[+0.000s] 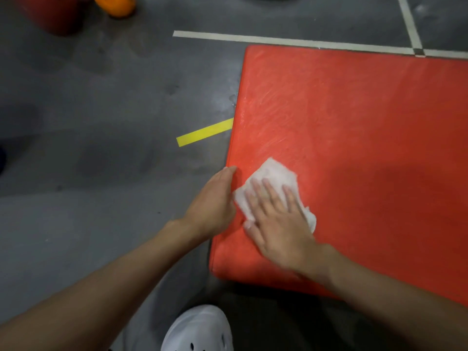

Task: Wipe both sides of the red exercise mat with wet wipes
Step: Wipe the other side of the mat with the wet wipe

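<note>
- While the right hand point(276, 219) lies flat, fingers straight, pressing a crumpled white wet wipe point(271, 173), the thick red padded exercise mat point(367, 135) sits on the grey floor point(88, 173) toward 2 o'clock.
- Left hand point(215, 198) rests against its 9 o'clock edge; can't tell if it grips.
- Risk imo: wipe bunches up, leaving unwiped patches.

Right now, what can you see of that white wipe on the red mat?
The wet wipe is a thin, white, crumpled sheet, lying spread on the red mat near its left edge. The right hand presses on its nearer half with straight, spread fingers; its far corner sticks out beyond them. The left hand rests just beside it.
</note>
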The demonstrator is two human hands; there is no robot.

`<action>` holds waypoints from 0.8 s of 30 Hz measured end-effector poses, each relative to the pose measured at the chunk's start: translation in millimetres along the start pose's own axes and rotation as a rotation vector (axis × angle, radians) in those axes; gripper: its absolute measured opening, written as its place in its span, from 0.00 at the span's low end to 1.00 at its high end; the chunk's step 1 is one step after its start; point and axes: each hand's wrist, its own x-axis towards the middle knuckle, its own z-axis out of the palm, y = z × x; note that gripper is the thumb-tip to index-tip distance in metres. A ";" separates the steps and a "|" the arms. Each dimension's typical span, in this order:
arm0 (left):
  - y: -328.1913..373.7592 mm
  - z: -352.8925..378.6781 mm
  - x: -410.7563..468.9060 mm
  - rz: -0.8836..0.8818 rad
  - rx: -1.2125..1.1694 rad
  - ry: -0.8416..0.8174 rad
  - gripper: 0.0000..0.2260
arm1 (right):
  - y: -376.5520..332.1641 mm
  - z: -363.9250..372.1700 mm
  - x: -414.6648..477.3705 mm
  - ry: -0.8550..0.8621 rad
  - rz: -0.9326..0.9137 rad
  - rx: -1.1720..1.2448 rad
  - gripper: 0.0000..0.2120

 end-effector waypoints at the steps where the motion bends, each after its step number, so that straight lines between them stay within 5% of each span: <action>1: 0.4 0.4 0.4 -0.013 -0.015 0.005 0.28 | -9.4 5.0 -9.4 -0.009 -0.135 -0.007 0.31; 3: 0.4 0.6 1.2 -0.043 -0.038 0.021 0.30 | 4.1 7.3 -14.7 -0.023 -0.337 -0.045 0.30; 8: -7.0 2.1 -0.1 -0.037 -0.107 0.041 0.28 | -3.0 2.0 -12.9 0.020 -0.072 0.001 0.31; 12: -8.1 2.2 2.5 -0.082 -0.250 0.095 0.19 | -4.5 7.6 -25.3 -0.025 -0.507 -0.083 0.28; 16: -9.9 -1.6 6.1 -0.149 -0.448 0.141 0.07 | -2.8 -4.1 -9.4 0.025 -0.180 -0.062 0.29; 21: -8.8 -4.2 7.7 -0.183 -0.611 0.134 0.14 | -20.0 6.6 -19.7 -0.059 -0.667 -0.096 0.25; 24: -10.0 -8.1 12.7 -0.247 -0.672 0.155 0.17 | 1.3 -11.9 22.0 0.015 -0.375 -0.128 0.27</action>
